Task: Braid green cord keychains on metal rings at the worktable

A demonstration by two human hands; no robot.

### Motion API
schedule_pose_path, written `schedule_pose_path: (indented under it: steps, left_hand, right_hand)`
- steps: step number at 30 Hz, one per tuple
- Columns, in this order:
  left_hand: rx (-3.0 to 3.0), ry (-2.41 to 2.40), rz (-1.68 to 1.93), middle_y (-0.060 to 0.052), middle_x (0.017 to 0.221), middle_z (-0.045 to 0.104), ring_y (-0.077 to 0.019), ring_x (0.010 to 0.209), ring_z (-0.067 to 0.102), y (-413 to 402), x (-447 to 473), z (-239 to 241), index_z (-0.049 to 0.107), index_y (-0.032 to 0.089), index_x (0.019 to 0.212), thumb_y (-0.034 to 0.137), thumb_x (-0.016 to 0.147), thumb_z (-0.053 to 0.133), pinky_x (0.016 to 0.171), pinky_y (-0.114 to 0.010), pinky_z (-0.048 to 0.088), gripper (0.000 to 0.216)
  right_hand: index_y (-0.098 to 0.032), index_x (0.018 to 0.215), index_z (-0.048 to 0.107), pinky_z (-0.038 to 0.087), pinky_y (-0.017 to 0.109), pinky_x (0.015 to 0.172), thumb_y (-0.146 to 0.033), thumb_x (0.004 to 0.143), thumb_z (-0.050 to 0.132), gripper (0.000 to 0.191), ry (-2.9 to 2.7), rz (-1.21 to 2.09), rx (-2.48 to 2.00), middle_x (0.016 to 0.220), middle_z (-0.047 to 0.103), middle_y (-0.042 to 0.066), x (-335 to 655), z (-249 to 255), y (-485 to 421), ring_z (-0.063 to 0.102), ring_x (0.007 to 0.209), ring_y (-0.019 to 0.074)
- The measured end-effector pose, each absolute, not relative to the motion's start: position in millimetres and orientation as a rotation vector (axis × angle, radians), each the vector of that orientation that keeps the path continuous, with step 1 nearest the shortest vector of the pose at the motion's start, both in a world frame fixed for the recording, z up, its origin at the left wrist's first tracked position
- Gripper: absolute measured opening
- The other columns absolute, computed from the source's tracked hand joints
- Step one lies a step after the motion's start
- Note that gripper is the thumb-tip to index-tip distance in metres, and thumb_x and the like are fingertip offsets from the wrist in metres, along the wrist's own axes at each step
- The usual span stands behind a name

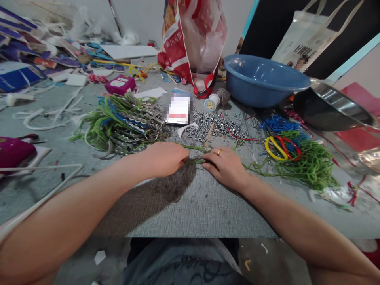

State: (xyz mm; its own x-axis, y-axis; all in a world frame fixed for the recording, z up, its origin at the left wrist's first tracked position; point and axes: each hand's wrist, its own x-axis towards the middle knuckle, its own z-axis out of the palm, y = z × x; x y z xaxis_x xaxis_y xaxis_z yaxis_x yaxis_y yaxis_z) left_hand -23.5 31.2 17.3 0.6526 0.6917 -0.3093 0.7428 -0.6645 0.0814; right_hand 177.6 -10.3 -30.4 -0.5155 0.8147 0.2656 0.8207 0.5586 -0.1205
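Note:
Near the middle of the table my left hand (168,158) is closed on green cord (197,149). My right hand (224,164), with a ring on one finger, pinches the same cord a short way to the right. A stretch of cord runs between the two hands. Just beyond them lies a spread of small metal nuts (204,126), with a thin wooden stick (209,134) among them. To the left is a heap of green, blue and grey cords (118,122), many strung with metal pieces. A pile of green cord (314,164) lies to the right.
A yellow and a red scissor-like handle (276,148) rest on the right pile. Behind stand a blue basin (264,83), a metal bowl (335,103), a red bag (190,47) and a thread spool (211,102). A phone (178,109) lies beyond my hands; purple boxes (120,84) sit left.

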Motion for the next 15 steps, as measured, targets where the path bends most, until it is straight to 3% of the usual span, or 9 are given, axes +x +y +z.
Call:
schedule_pose_path:
  steps: [8,12,15]
  left_hand:
    - [2.700,1.177,-0.429,-0.007,0.087,0.066,-0.0216,0.075,0.062,31.8,-28.3,21.0,0.063,0.019,0.080,0.021,0.081,0.045,0.057,-0.029,0.041,0.019]
    - [2.778,1.336,-0.278,-0.011,0.100,0.062,-0.0247,0.083,0.062,34.6,-32.1,25.0,0.062,0.017,0.096,0.023,0.086,0.037,0.060,-0.033,0.044,0.027]
    - [2.857,1.480,-0.252,-0.015,0.102,0.059,-0.0279,0.090,0.060,37.6,-34.3,24.3,0.059,0.015,0.103,0.017,0.085,0.037,0.060,-0.033,0.044,0.029]
  right_hand:
    - [-0.017,0.093,0.064,0.039,0.035,0.074,-0.030,0.086,0.050,0.020,-2.538,-0.013,-1.364,0.086,0.066,0.008,184.6,-30.6,-8.3,0.057,0.083,0.0215]
    - [-0.016,0.113,0.059,0.038,0.038,0.083,-0.037,0.088,0.047,0.035,-2.531,-0.110,-1.279,0.111,0.063,0.011,182.4,-26.5,-14.1,0.053,0.100,0.0244]
    - [-0.018,0.129,0.048,0.030,0.045,0.097,-0.047,0.089,0.043,0.050,-2.673,-0.140,-1.151,0.134,0.051,0.010,176.3,-24.0,-20.4,0.040,0.122,0.0268]
